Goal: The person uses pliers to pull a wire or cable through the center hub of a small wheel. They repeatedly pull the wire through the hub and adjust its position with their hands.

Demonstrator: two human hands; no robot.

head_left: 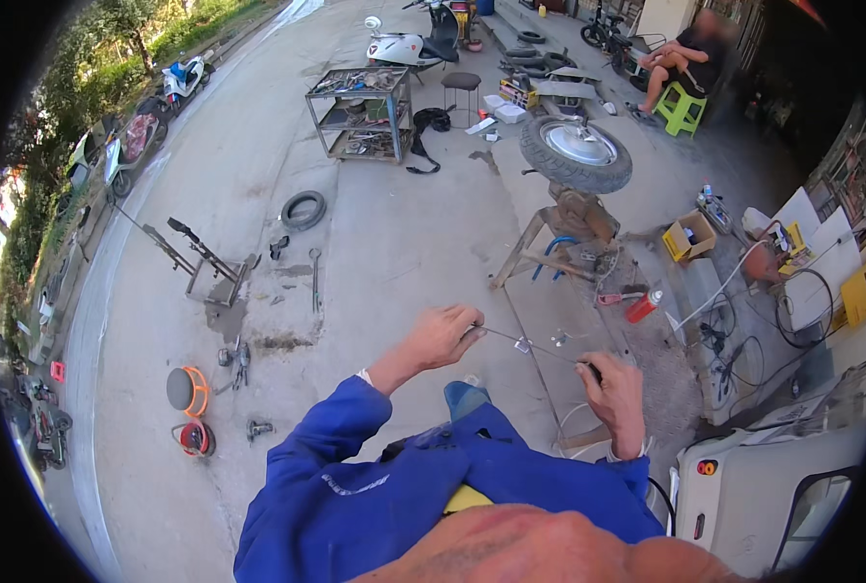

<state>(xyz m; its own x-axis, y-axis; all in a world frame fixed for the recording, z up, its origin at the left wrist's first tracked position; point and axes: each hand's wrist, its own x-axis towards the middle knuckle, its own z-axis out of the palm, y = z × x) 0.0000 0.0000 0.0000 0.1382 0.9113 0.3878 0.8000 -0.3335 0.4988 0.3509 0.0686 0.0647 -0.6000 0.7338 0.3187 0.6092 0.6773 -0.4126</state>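
Out in front of my body, both hands are closed on one thin dark rod (530, 344), or a taut cable; I cannot tell which. It slants down from left to right between them. My left hand (442, 335) grips its left end, with the fingers curled round it. At the other end, my right hand (611, 394) is closed round a short dark part. Beyond my hands, a wheel (577, 154) with a black tyre and silver hub lies flat on top of a rusty stand (559, 228), apart from both hands.
A red spray can (644, 306) and an open cardboard box (689, 236) stand to the right. Ahead is a tool cart (358, 112); a loose tyre (303, 210) and a wrench (315, 279) lie left. A person (685, 60) sits far right. A pale vehicle (744, 486) is close at right.
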